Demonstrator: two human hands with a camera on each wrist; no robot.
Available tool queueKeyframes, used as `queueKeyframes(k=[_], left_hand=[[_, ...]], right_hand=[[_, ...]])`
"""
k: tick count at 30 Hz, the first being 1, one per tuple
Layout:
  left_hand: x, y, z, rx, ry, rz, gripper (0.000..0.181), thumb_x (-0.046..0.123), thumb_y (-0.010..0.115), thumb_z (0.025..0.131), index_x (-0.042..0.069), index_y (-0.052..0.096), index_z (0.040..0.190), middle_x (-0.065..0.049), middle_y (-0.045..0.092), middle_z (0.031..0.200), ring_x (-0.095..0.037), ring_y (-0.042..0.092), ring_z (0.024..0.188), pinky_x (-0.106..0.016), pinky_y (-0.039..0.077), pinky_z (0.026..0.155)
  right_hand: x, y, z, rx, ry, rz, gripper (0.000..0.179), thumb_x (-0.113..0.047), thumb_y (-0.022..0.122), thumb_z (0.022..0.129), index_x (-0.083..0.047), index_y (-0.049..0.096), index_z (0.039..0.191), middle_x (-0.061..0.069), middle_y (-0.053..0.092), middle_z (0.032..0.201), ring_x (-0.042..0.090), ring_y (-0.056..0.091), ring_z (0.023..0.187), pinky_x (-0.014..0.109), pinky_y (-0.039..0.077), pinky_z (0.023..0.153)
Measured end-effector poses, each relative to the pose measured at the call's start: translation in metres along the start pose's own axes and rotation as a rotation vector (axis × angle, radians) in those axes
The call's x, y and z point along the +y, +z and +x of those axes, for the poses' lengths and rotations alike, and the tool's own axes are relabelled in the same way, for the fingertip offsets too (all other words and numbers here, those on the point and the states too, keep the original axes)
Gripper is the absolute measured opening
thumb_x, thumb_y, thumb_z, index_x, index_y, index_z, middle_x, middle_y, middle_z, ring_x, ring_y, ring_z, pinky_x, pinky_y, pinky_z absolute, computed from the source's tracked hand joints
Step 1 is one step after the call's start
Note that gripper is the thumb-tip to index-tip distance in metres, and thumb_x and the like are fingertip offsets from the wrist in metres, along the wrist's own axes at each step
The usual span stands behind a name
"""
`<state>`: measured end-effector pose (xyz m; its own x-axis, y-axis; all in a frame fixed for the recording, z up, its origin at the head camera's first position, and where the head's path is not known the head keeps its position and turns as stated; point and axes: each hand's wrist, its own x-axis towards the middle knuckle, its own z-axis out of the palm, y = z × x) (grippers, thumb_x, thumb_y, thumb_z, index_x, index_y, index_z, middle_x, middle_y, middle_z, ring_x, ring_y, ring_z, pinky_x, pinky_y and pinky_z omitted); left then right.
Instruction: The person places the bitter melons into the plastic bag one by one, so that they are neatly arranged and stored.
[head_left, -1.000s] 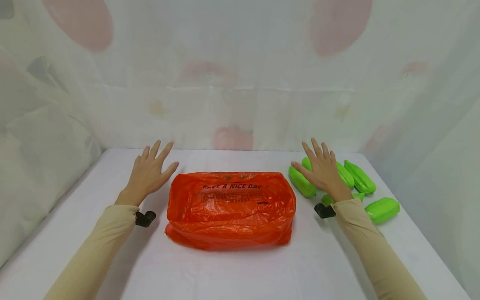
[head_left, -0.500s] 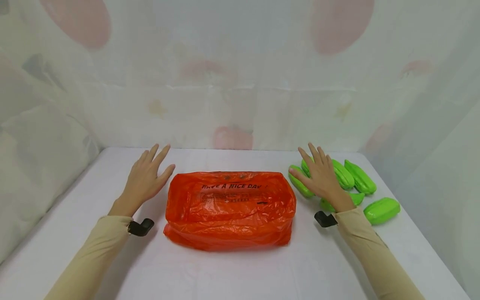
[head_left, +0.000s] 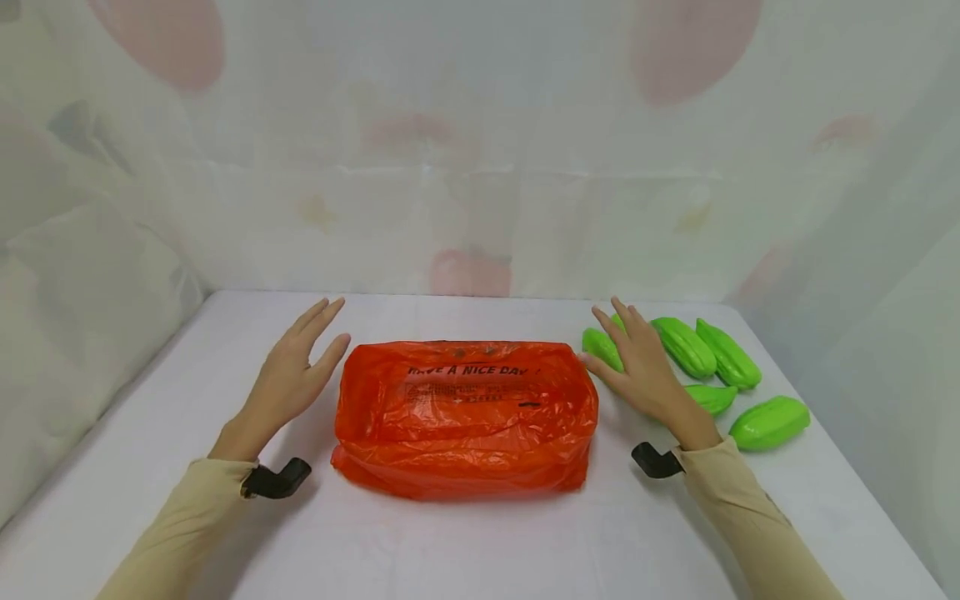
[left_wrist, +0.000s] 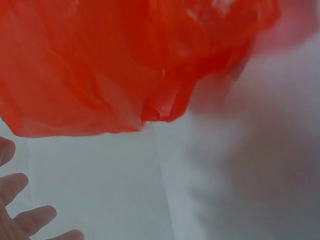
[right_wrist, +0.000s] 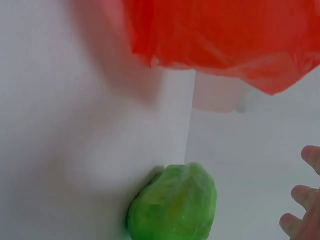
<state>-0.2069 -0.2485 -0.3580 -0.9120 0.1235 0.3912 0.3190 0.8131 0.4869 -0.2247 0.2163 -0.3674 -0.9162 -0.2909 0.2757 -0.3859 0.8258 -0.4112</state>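
Observation:
An orange-red plastic bag [head_left: 465,462] stands with its mouth wide open in the middle of the white table, black lettering on its inner far side. My left hand [head_left: 288,375] hovers off the bag's left side, fingers extended and thumb apart, holding nothing. On the other side, my right hand [head_left: 647,371] is held up the same way, its thumb near the bag's right far corner; whether they touch is unclear. Behind and beside that hand lie several shiny green ridged gourds, such as one gourd [head_left: 684,348] and a nearer gourd [head_left: 770,423]. The right hand partly hides some.
White patterned cloth [head_left: 465,208] hangs behind the table and along both sides. A black wrist camera [head_left: 277,479] sits at the left cuff, another black camera [head_left: 656,460] at the right cuff. The table's right edge runs beyond the nearest gourd.
Both hands have drawn back and down a little toward the person, turning so their palms face each other more. The bag and gourds stay in place.

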Motion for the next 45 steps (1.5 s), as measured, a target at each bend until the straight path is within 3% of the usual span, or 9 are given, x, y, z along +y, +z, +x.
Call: queueKeyframes(k=[8, 21, 27, 35, 40, 45], left_hand=[[0.008, 0.001, -0.016, 0.001, 0.016, -0.084, 0.056, 0.032, 0.051, 0.103, 0.023, 0.034, 0.155, -0.020, 0.034, 0.158, -0.045, 0.034, 0.143, -0.073, 0.034, 0.102], [0.017, 0.013, -0.036, -0.014, 0.053, -0.177, 0.055, 0.025, 0.051, 0.103, 0.021, 0.035, 0.155, -0.017, 0.035, 0.159, -0.042, 0.034, 0.144, -0.071, 0.034, 0.105], [0.017, 0.019, -0.040, -0.036, 0.059, -0.260, 0.049, 0.021, 0.053, 0.102, 0.017, 0.044, 0.150, -0.016, 0.038, 0.157, -0.040, 0.036, 0.144, -0.066, 0.041, 0.103], [0.016, 0.024, -0.043, -0.141, 0.038, -0.340, 0.030, 0.017, 0.055, 0.101, 0.008, 0.057, 0.130, -0.019, 0.044, 0.149, -0.043, 0.038, 0.140, -0.069, 0.041, 0.100], [0.013, 0.026, -0.045, -0.242, -0.007, -0.333, 0.038, 0.014, 0.059, 0.098, 0.011, 0.053, 0.136, -0.013, 0.051, 0.141, -0.036, 0.048, 0.129, -0.063, 0.046, 0.099], [0.009, 0.029, -0.046, -0.272, -0.033, -0.379, 0.053, 0.010, 0.058, 0.096, 0.016, 0.042, 0.147, -0.015, 0.046, 0.148, -0.038, 0.044, 0.133, -0.066, 0.040, 0.104]], right_hand=[[-0.008, 0.004, -0.009, -0.001, -0.058, 0.048, 0.070, -0.040, 0.057, 0.096, -0.011, 0.032, 0.155, 0.020, 0.016, 0.164, 0.048, 0.012, 0.149, 0.070, 0.011, 0.115], [-0.023, 0.011, -0.026, -0.092, -0.052, 0.150, 0.070, -0.044, 0.059, 0.097, -0.021, 0.032, 0.156, 0.009, 0.022, 0.165, 0.037, 0.022, 0.151, 0.068, 0.028, 0.112], [-0.022, 0.014, -0.029, -0.129, -0.046, 0.190, 0.067, -0.044, 0.058, 0.097, -0.021, 0.032, 0.155, 0.009, 0.025, 0.164, 0.037, 0.025, 0.150, 0.067, 0.030, 0.111], [-0.022, 0.017, -0.029, -0.163, -0.044, 0.259, 0.067, -0.041, 0.060, 0.097, -0.023, 0.032, 0.155, 0.008, 0.034, 0.159, 0.036, 0.030, 0.148, 0.066, 0.029, 0.113], [-0.024, 0.019, -0.028, -0.202, -0.027, 0.304, 0.069, -0.041, 0.060, 0.097, -0.023, 0.029, 0.156, 0.008, 0.033, 0.160, 0.038, 0.029, 0.148, 0.068, 0.029, 0.111], [-0.025, 0.022, -0.028, -0.227, -0.023, 0.331, 0.071, -0.042, 0.061, 0.096, -0.023, 0.028, 0.156, 0.010, 0.031, 0.160, 0.038, 0.028, 0.148, 0.068, 0.030, 0.111]])
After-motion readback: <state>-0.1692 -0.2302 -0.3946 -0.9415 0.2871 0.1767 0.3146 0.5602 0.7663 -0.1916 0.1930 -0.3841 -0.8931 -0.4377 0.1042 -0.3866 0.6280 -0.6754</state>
